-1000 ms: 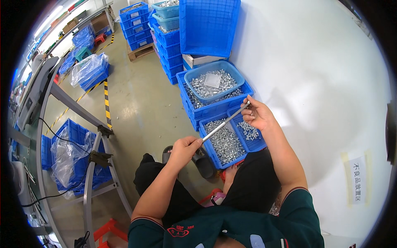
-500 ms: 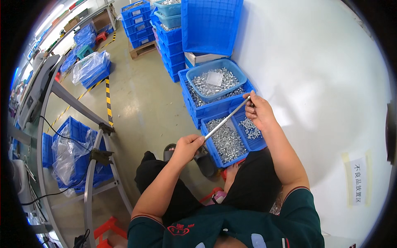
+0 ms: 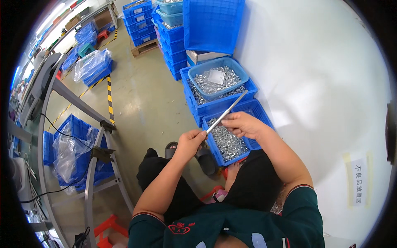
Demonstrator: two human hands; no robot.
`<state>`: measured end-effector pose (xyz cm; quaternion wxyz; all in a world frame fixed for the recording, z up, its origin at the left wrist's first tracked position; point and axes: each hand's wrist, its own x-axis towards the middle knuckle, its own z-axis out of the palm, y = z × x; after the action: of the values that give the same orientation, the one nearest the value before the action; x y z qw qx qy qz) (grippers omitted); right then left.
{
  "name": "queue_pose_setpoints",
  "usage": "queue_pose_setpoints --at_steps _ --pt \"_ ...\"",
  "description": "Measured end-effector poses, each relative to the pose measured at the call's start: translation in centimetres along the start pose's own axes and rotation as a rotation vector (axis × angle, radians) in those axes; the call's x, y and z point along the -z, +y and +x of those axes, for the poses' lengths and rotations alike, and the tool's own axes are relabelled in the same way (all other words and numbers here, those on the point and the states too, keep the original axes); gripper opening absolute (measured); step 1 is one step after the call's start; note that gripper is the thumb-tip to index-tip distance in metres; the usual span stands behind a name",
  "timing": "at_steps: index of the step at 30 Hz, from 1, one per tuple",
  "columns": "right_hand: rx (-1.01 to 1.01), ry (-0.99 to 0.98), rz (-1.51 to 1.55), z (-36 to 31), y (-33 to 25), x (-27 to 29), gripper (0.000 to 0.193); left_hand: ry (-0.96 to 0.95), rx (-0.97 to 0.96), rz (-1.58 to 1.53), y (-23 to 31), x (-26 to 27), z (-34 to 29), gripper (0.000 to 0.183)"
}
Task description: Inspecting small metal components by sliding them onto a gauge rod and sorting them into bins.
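Observation:
My left hand (image 3: 192, 142) is closed around the lower end of a thin silvery metal rod (image 3: 238, 100), which slants up and away to the right. My right hand (image 3: 244, 125) has its fingertips pinched at the rod's middle; whether a small part sits between them is hidden. The far tip of the rod sticks out bare. Below both hands is a blue divided tray (image 3: 214, 151), its left compartment full of small shiny metal parts (image 3: 230, 144). My right hand and forearm cover much of the right compartment.
Beyond the tray, a light-blue basin (image 3: 247, 77) of metal parts rests on a blue crate (image 3: 194, 110). Stacked blue crates (image 3: 173, 47) stand farther back. A grey metal frame (image 3: 88, 182) is on the left, a white wall (image 3: 314, 82) on the right.
My right hand has slid from the rod's far tip down toward my left hand, leaving the tip bare. My left hand keeps its hold, nearly in place.

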<state>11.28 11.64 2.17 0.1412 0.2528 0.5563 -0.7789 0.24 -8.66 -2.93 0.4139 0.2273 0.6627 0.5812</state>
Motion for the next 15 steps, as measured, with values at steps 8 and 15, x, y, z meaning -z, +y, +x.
queue_pose_setpoints --at_steps 8,15 --pt "0.085 0.210 0.421 1.3 1.0 5.3 0.015 0.008 0.059 -0.111 0.4 0.7 -0.2 0.026" --pt "-0.025 0.128 0.364 1.2 1.1 6.3 0.019 -0.011 0.043 -0.118 0.4 0.7 -0.1 0.025"
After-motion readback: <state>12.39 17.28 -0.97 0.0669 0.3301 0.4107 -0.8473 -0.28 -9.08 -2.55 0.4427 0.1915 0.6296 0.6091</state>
